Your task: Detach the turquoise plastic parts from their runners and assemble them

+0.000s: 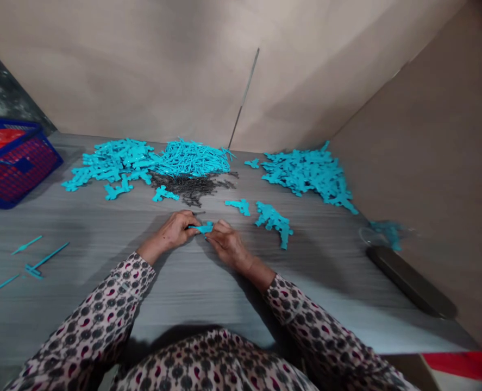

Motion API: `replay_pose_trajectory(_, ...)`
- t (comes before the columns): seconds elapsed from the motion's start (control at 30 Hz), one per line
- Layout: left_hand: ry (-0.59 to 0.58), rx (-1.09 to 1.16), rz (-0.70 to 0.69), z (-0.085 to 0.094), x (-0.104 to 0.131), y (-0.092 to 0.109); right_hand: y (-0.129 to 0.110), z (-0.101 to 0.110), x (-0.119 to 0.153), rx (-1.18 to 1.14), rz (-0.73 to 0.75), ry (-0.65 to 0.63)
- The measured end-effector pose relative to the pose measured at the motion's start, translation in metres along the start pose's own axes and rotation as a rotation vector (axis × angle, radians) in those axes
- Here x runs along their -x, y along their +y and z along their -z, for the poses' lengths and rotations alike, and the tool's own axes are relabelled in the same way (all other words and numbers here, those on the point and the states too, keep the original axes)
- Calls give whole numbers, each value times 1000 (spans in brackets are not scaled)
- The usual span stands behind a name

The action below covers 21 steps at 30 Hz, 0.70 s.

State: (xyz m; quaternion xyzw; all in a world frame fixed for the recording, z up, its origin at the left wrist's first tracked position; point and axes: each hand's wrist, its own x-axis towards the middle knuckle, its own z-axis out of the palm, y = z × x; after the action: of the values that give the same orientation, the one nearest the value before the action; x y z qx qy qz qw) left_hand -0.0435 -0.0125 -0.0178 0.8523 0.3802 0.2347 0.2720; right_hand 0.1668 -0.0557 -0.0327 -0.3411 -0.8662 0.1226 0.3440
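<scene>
Fingertips of my left hand (174, 228) and my right hand (228, 244) meet around a small turquoise plastic toy gun piece (204, 228), pinching it from both sides above the table. Much of the piece is hidden by the fingers. A thin dark stick-like part (199, 212) shows just past my left fingers; whether they touch it I cannot tell. Beyond my hands lie a loose toy gun piece (238, 206), another one (165, 194) farther left, and a small cluster of such pieces (273, 220) right of my right hand.
Along the back are a heap of turquoise gun pieces (120, 160), thin turquoise sticks (194, 157), small dark parts (189, 187) and another turquoise heap (306, 174). A blue basket (20, 165) stands left, near loose turquoise sticks (47, 258). A dark elongated object (409, 282) lies right.
</scene>
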Motion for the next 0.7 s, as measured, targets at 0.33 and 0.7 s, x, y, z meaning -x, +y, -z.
replay_pose_trajectory(0.33, -17, 18, 20, 3, -1, 3, -4, -1, -2, 298, 99, -101)
replay_pose_trajectory(0.7, -13, 17, 41, 3, -1, 3, 1, 3, 1, 61, 46, -90)
